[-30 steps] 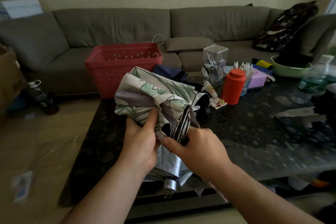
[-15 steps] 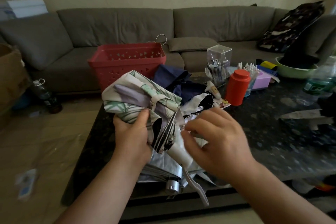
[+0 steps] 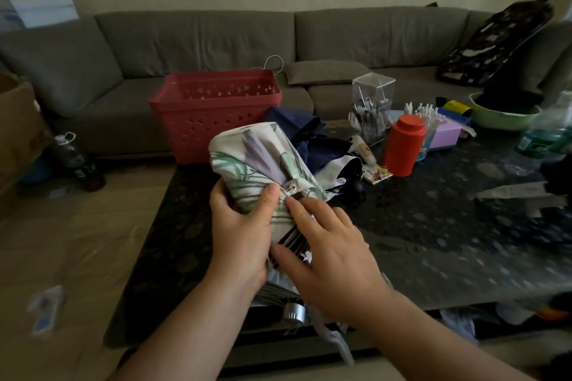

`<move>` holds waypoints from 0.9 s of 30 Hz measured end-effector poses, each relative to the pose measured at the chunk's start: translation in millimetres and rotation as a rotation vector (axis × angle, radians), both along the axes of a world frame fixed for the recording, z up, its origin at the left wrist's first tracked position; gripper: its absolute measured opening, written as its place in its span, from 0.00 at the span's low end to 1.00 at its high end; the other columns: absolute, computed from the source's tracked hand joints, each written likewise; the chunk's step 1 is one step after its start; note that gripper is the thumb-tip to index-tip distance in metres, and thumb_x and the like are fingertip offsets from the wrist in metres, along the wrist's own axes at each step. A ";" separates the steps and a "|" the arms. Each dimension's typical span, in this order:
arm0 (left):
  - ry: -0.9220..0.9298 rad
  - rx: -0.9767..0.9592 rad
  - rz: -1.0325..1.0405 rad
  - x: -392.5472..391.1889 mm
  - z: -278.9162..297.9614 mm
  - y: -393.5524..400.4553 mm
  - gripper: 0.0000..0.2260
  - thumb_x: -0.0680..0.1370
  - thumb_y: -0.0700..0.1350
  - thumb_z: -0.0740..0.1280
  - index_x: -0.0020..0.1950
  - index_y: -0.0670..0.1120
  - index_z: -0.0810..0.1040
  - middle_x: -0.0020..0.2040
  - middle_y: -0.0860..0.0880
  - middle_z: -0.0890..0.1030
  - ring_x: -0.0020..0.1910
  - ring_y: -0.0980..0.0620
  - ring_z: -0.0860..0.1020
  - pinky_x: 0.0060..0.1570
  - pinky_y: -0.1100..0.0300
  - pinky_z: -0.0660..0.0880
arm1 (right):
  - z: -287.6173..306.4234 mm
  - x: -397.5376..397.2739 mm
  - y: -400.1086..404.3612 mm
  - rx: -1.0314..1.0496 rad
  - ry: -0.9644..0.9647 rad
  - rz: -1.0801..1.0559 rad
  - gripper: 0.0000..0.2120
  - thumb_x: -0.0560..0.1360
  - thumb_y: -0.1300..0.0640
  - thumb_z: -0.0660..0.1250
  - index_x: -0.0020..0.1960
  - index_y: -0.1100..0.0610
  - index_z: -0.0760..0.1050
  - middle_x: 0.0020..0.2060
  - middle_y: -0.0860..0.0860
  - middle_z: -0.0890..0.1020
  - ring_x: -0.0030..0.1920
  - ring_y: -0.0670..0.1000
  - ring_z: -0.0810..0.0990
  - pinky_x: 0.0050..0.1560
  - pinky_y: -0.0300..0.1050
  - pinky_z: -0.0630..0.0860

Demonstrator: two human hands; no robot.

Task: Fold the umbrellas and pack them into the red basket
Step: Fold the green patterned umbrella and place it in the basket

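Leaf-printed fabric bunches round the umbrella (image 3: 263, 164), its long axis running from the person toward the red basket (image 3: 213, 114); left hand (image 3: 241, 232) grips it, right hand (image 3: 328, 254) lies flat, fingers straight.

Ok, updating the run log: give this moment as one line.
left hand grips floral umbrella | right hand presses its canopy flat | red basket holds no umbrella | blue umbrella unfolded

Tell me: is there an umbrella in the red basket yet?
No. The red basket shows nothing inside, and the left hand grips the floral umbrella over the table.
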State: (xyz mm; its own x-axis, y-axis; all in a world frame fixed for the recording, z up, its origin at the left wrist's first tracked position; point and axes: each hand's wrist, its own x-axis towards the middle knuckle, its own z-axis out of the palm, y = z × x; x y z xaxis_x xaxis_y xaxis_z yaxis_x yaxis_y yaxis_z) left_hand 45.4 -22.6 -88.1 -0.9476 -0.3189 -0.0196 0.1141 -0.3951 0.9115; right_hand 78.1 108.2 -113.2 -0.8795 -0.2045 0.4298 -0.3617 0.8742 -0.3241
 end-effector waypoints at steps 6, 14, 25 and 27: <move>-0.012 -0.236 -0.045 3.7 0.8 -10.5 0.27 0.78 0.44 0.76 0.70 0.58 0.67 0.56 0.48 0.85 0.50 0.51 0.87 0.51 0.44 0.85 | 29.1 -8.4 21.9 -0.171 0.166 0.036 0.17 0.80 0.39 0.63 0.60 0.45 0.85 0.45 0.46 0.75 0.48 0.52 0.74 0.46 0.57 0.75; 0.107 -0.866 -0.209 30.0 9.6 -6.7 0.28 0.76 0.50 0.76 0.59 0.75 0.62 0.52 0.64 0.82 0.48 0.61 0.84 0.44 0.55 0.83 | 114.1 -17.2 46.0 -0.282 0.202 0.102 0.18 0.75 0.36 0.69 0.60 0.44 0.79 0.56 0.46 0.73 0.60 0.51 0.74 0.61 0.50 0.74; 0.153 -1.392 0.034 37.5 17.7 1.9 0.38 0.73 0.60 0.76 0.75 0.66 0.54 0.66 0.60 0.72 0.58 0.54 0.79 0.43 0.55 0.72 | 99.0 -9.9 25.9 -0.111 0.272 -0.020 0.19 0.73 0.40 0.72 0.46 0.53 0.71 0.56 0.49 0.74 0.47 0.53 0.77 0.42 0.53 0.79; 0.151 -1.425 0.054 36.3 16.9 0.7 0.39 0.73 0.61 0.76 0.76 0.65 0.56 0.65 0.59 0.72 0.58 0.53 0.79 0.43 0.56 0.71 | 93.8 -12.2 30.4 -0.109 0.299 0.010 0.13 0.76 0.46 0.73 0.48 0.54 0.74 0.57 0.50 0.75 0.49 0.54 0.77 0.45 0.53 0.79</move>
State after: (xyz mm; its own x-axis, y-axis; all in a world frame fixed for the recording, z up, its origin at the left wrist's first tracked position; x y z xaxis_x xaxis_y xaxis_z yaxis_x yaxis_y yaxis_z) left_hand 81.7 -21.9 -71.2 -0.8981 -0.0155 0.4395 0.2292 0.8365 0.4978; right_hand 66.0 138.6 -19.4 -0.7086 -0.1512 0.6892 -0.4638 0.8359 -0.2935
